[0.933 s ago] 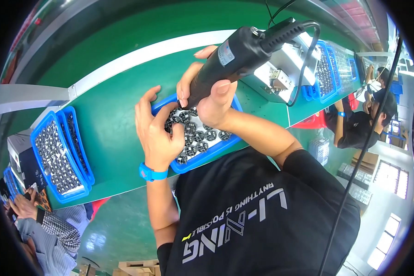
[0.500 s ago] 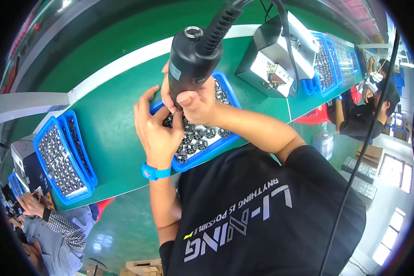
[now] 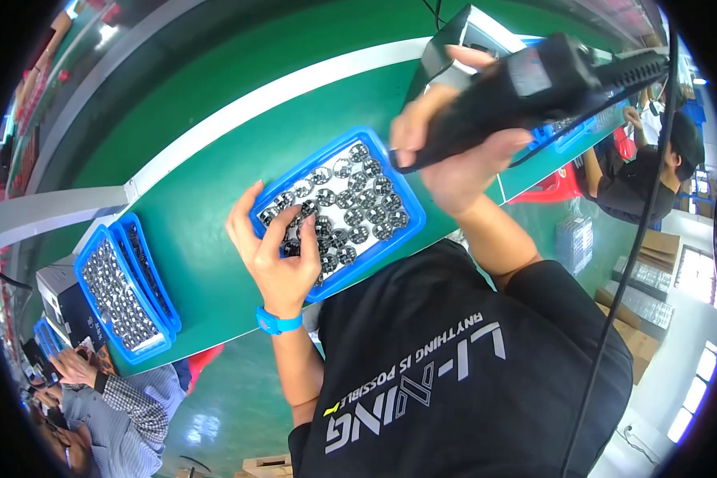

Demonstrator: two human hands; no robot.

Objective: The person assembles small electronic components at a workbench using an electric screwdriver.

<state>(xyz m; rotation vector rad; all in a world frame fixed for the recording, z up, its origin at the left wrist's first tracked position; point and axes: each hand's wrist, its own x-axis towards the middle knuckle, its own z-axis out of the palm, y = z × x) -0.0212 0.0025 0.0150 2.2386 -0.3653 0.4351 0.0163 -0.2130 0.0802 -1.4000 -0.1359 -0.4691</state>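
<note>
Black cylindrical tool (image 3: 490,103), one, clasped in your right hand (image 3: 458,171); left hand (image 3: 275,259) half-open among twenty-plus round black parts (image 3: 366,198), hold unclear.

The single view looks steeply down from the wearer's head, upright, through the left of two fisheye lenses worn side by side. It faces the green counter (image 3: 199,207), with the blue tray (image 3: 366,261) close by near the middle. The black tool (image 3: 510,99) lies nearer the lens, at upper right. The wearer's shirt (image 3: 462,342) fills the lower middle. The counter's far edge bends into an arc, and a dark lens rim closes the corners. Neighbouring workers appear small toward both sides.
</note>
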